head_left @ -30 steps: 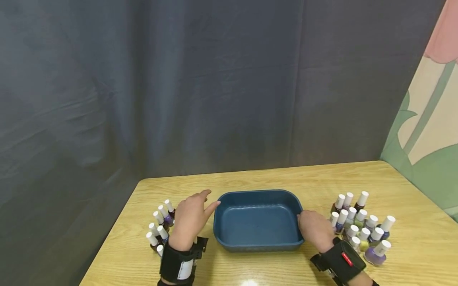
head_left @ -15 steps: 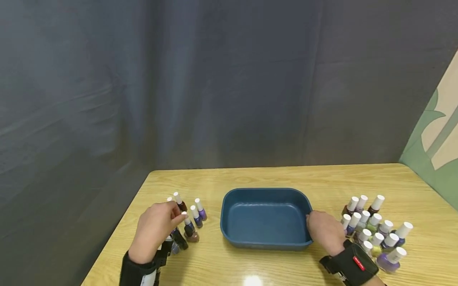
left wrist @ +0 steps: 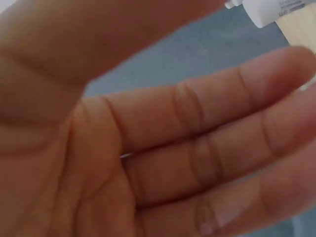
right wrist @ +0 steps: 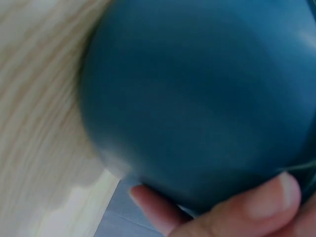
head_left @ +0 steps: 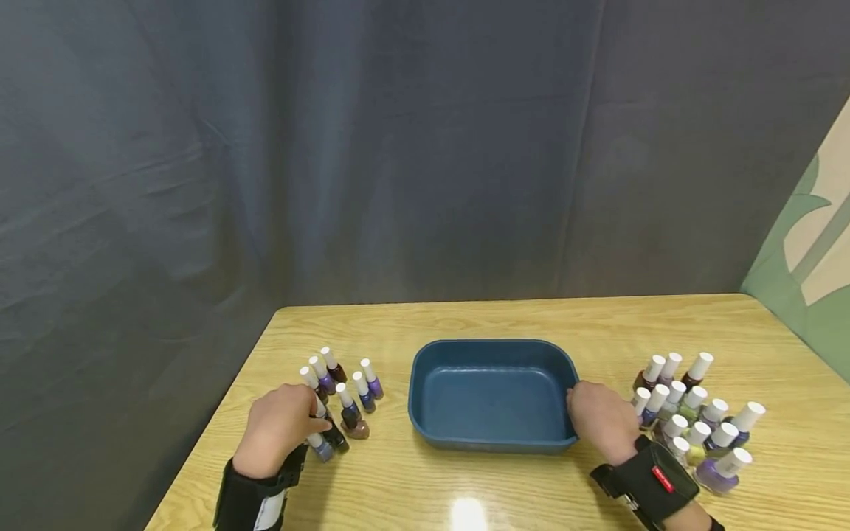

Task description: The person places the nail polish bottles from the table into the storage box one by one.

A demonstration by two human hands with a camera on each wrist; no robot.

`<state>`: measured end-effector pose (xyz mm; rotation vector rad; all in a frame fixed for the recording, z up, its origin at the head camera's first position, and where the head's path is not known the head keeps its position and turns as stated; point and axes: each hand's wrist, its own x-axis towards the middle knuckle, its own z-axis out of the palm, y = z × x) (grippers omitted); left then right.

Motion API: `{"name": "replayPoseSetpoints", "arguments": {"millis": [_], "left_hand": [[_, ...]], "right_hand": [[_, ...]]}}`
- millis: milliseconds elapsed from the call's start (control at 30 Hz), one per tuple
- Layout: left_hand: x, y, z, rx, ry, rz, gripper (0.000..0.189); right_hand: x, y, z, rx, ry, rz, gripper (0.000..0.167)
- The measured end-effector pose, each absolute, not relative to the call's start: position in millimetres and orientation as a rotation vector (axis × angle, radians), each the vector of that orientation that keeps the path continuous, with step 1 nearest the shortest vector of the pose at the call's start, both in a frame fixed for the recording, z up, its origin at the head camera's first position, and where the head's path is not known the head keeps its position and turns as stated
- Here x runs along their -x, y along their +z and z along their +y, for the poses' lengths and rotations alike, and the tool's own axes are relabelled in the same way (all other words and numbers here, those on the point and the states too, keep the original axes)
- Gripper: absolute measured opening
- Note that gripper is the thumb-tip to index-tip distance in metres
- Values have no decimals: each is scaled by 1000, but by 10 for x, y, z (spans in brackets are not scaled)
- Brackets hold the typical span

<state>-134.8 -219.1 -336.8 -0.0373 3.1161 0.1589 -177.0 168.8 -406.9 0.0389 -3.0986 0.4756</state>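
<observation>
Straight, slightly spread fingers of my left hand (head_left: pixel 280 429) reach in among the nail polish bottles at the left. Its thumb is right at the white cap (head_left: pixel 321 408) of a dark bottle (head_left: pixel 337 438). From the left wrist, a white cap (left wrist: pixel 274 10) shows between the thumb side and the extended fingers (left wrist: pixel 212 106), with a gap below it. My right hand (head_left: pixel 602 422) holds the right end of a dark blue rectangular tray (head_left: pixel 491 446). The right wrist view has the thumb (right wrist: pixel 269 200) on the tray's edge and another fingertip at its side (right wrist: pixel 192 108).
Beside the left hand stand several more white-capped bottles, among them a purple one (head_left: pixel 375 386) and a brown one (head_left: pixel 356 429). Another cluster, with a large purple bottle (head_left: pixel 719 473), sits just right of my right hand. A dark curtain (head_left: pixel 425 184) hangs behind the wooden table (head_left: pixel 412 501).
My left hand has gone from beside the tray's left end leftward and down to the bottles, then slightly lower. My right hand keeps its hold on the tray. The head view has shifted.
</observation>
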Motion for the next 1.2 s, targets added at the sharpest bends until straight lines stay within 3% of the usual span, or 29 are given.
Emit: {"name": "replayPoseSetpoints", "arguments": {"millis": [467, 1200], "left_hand": [[1471, -3479, -2139, -89, 139, 3085, 27], [1396, -3433, -2123, -245, 121, 3121, 13]], "right_hand": [[1766, -4056, 1722, -35, 452, -3112, 34], [1780, -4081, 1668, 6, 488, -3078, 33]]}}
